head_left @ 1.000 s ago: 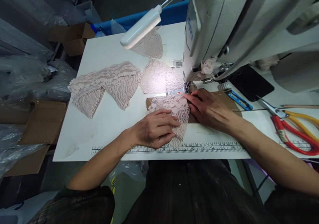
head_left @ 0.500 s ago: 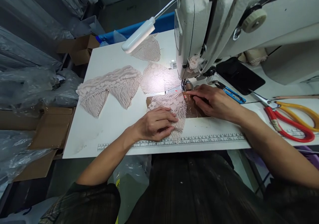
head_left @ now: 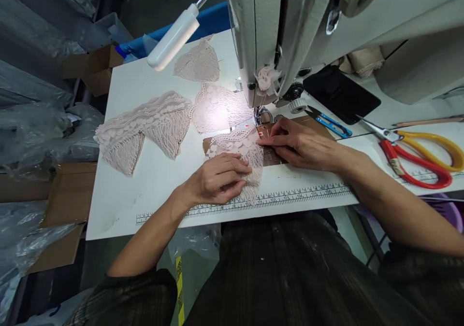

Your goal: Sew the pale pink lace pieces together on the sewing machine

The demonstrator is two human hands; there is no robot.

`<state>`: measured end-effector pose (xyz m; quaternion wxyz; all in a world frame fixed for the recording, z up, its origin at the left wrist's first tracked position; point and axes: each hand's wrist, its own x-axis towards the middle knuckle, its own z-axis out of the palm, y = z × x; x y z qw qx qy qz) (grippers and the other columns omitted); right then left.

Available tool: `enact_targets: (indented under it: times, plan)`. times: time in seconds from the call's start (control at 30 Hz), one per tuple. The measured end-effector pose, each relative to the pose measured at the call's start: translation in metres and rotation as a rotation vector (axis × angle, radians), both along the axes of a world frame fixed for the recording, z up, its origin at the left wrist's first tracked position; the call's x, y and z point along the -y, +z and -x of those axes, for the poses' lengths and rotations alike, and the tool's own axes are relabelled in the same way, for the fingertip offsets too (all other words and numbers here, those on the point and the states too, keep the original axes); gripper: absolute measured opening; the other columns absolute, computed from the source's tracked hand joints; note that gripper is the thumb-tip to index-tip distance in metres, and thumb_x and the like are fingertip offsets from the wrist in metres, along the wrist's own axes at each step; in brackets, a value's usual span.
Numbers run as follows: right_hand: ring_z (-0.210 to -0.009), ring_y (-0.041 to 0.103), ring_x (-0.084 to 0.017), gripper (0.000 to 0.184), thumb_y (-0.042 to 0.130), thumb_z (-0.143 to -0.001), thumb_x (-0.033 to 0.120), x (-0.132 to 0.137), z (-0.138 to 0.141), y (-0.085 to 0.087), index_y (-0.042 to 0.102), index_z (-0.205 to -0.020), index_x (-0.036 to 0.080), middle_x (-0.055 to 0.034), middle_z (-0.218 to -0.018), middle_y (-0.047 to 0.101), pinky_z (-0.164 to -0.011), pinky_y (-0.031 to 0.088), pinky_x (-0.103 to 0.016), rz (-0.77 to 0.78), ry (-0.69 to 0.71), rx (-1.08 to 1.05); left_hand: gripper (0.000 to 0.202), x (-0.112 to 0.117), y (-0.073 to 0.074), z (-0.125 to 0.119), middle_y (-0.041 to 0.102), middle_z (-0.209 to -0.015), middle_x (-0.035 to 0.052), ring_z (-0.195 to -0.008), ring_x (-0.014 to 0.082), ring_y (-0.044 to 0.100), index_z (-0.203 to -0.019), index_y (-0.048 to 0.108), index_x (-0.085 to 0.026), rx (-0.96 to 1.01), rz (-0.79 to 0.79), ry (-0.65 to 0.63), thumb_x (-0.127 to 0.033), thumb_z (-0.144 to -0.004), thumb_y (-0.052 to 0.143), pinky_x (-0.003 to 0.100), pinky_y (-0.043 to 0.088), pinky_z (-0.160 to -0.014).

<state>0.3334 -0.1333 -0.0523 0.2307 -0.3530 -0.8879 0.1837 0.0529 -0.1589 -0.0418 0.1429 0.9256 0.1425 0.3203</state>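
Note:
A pale pink lace piece lies on a brown card just in front of the sewing machine's presser foot. My left hand rests on the lace's near part, fingers loosely curled and pressing it down. My right hand lies flat at the lace's right edge, fingers stretched toward the needle area, holding the edge against the card.
More lace pieces are strung out across the white table to the left, with another lace piece at the back. A lamp hangs over them. Blue thread snips, red and yellow scissors and a black phone lie to the right. Printed ruler along the front edge.
The view has shifted so the table sits further left and higher. Both hands stay on the lace; the right fingers have crept slightly along its edge.

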Motion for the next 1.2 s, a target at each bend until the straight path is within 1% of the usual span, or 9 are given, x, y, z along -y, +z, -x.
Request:
enact_targets:
  times: [0.13,0.37,0.57,0.63,0.73,0.83,0.93,1.07,1.2]
  plan:
    - [-0.092,0.063,-0.015,0.043,0.046,-0.098,0.021,-0.001,-0.003,0.003,0.075,-0.128,0.028,-0.0085,-0.109,0.065,-0.091,0.057,-0.032,0.036,-0.009,-0.022,0.009,0.0,0.0,0.001,0.082,-0.097,0.0067,-0.096,0.0198,0.08,-0.094,0.069,-0.017,0.018,0.02,0.009,-0.012,-0.088,0.073,0.043,0.068,-0.094]
    - [-0.096,0.063,-0.016,0.042,0.045,-0.098,0.023,0.001,-0.002,0.004,0.077,-0.125,0.025,-0.0109,-0.11,0.063,-0.095,0.057,-0.035,0.055,-0.012,-0.019,0.009,-0.001,-0.001,0.001,0.081,-0.097,0.0059,-0.095,0.0188,0.079,-0.096,0.069,-0.017,0.007,0.025,0.001,-0.013,-0.089,0.072,0.042,0.068,-0.095]
    - [-0.102,0.06,-0.02,0.038,0.049,-0.097,0.026,0.003,-0.003,0.007,0.079,-0.119,0.034,-0.0079,-0.108,0.065,-0.092,0.055,-0.038,0.05,0.122,0.005,0.008,0.0,-0.001,0.001,0.081,-0.096,0.0065,-0.095,0.0185,0.079,-0.094,0.068,-0.017,-0.008,0.031,-0.002,-0.013,-0.088,0.074,0.041,0.067,-0.095]
    - [-0.103,0.059,-0.021,0.038,0.049,-0.097,0.026,0.005,-0.003,0.007,0.079,-0.119,0.036,-0.0083,-0.111,0.064,-0.09,0.054,-0.04,0.024,0.116,0.017,0.009,-0.001,0.001,0.002,0.081,-0.098,0.0087,-0.095,0.0199,0.079,-0.093,0.068,-0.016,-0.004,0.032,-0.017,-0.021,-0.089,0.075,0.042,0.066,-0.095]
    - [-0.103,0.059,-0.022,0.038,0.048,-0.098,0.026,0.007,-0.002,0.005,0.078,-0.121,0.035,-0.0089,-0.111,0.064,-0.088,0.054,-0.041,0.013,0.105,0.015,0.024,-0.008,0.006,-0.001,0.079,-0.1,0.0102,-0.095,0.0218,0.078,-0.1,0.067,-0.015,-0.002,-0.033,0.023,-0.036,-0.091,0.073,0.042,0.066,-0.088]
    - [-0.103,0.058,-0.022,0.038,0.049,-0.098,0.024,0.007,-0.001,0.005,0.078,-0.121,0.034,-0.009,-0.11,0.064,-0.089,0.054,-0.04,0.007,0.115,0.0,0.025,-0.019,0.01,-0.011,0.077,-0.104,0.011,-0.094,0.0228,0.075,-0.11,0.066,-0.015,-0.161,-0.207,0.154,-0.035,-0.095,0.068,0.038,0.063,-0.077]
    - [-0.102,0.056,-0.022,0.039,0.05,-0.098,0.021,0.007,-0.001,0.006,0.077,-0.123,0.034,-0.0096,-0.109,0.064,-0.09,0.052,-0.041,-0.002,0.123,0.027,0.025,-0.033,0.01,-0.022,0.074,-0.113,0.0149,-0.095,0.0247,0.071,-0.118,0.063,-0.012,-0.393,-0.346,0.23,-0.03,-0.101,0.058,0.039,0.058,-0.075]
    - [-0.102,0.055,-0.023,0.039,0.049,-0.097,0.019,0.007,-0.001,0.007,0.078,-0.122,0.029,-0.0115,-0.11,0.064,-0.091,0.052,-0.043,-0.016,0.132,0.022,0.034,-0.041,0.005,-0.029,0.068,-0.127,0.0214,-0.092,0.0266,0.065,-0.123,0.061,-0.006,-0.549,-0.41,0.239,-0.032,-0.104,0.048,0.041,0.051,-0.073]
    - [-0.099,0.055,-0.022,0.038,0.048,-0.097,0.018,0.007,0.001,0.007,0.079,-0.118,0.025,-0.0125,-0.107,0.064,-0.089,0.053,-0.041,-0.045,0.13,0.024,0.038,-0.039,0.001,-0.03,0.067,-0.132,0.0208,-0.092,0.0274,0.063,-0.125,0.062,-0.005,-0.584,-0.437,0.285,-0.032,-0.105,0.045,0.041,0.046,-0.073]
